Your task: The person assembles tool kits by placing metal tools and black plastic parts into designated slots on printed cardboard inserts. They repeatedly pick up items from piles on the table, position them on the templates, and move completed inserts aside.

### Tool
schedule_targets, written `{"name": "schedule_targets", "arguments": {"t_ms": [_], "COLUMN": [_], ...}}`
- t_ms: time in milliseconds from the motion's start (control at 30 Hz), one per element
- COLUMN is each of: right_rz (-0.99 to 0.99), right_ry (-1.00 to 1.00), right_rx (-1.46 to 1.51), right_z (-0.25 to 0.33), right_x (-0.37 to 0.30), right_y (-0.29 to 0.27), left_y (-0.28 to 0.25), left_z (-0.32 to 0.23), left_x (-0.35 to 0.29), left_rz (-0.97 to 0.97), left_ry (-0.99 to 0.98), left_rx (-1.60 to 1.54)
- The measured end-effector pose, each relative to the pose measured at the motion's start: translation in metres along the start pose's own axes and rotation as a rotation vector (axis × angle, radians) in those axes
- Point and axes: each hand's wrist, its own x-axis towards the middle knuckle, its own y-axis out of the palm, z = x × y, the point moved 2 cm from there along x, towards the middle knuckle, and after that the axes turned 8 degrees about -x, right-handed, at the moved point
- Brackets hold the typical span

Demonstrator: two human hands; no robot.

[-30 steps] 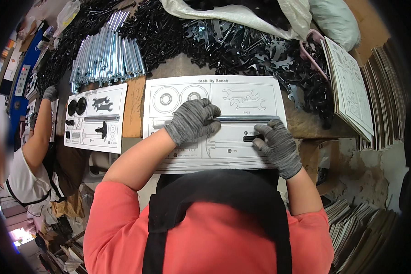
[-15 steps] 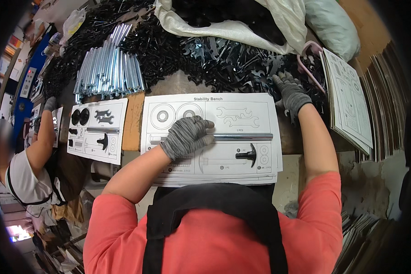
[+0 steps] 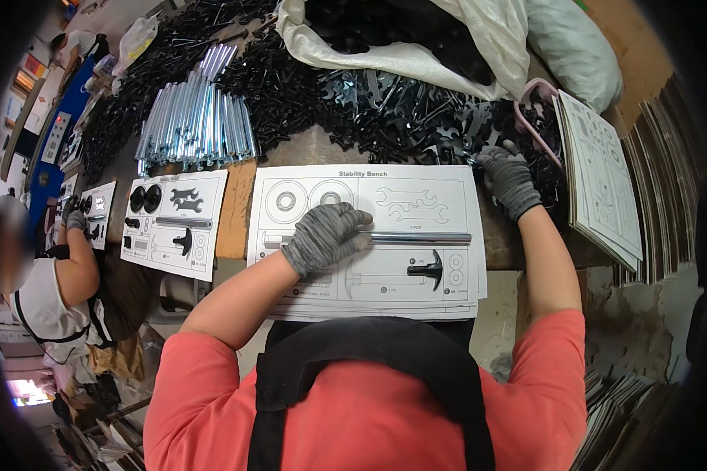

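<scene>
Both my hands wear grey knit gloves. My left hand (image 3: 327, 238) rests on a printed sheet (image 3: 416, 177), fingers curled together; whatever its palm covers is hidden. From beside its fingertips a shiny metal tube (image 3: 420, 238) runs right along the sheet. Below the tube lies a black T-shaped handle (image 3: 428, 269). To the sheet's upper right, my right hand (image 3: 511, 182) is at the near edge of a heap of flat metal wrenches (image 3: 448, 129). Its fingers are bent at the heap, and I cannot make out what is between them.
Metal tubes (image 3: 199, 122) are piled at the back left, beside a heap of black bolts (image 3: 279, 102). A white sack (image 3: 401, 56) stands behind. Stacked sheets (image 3: 597, 169) and a pink-rimmed container (image 3: 532, 118) are at right. Leftward, a second filled sheet (image 3: 161, 255) lies near a co-worker (image 3: 55, 302).
My right hand has drawn back toward me at the wrench heap, its fingers more bent. My left hand stays on the sheet. The co-worker's arm has lowered toward the sheets at left.
</scene>
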Motion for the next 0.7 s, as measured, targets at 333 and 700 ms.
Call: {"name": "schedule_targets", "arguments": {"t_ms": [333,700], "right_rz": [-0.418,-0.159], "right_ry": [0.726,0.667], "right_rx": [1.709,2.476], "right_z": [-0.051,0.107], "right_x": [-0.002,0.005], "right_y": [-0.025,-0.083], "left_y": [-0.006,0.004], "left_z": [0.000,-0.031], "left_x": [0.004,0.075], "left_rz": [0.043,-0.091], "left_ry": [-0.294,-0.365], "left_rx": [-0.242,-0.883]}}
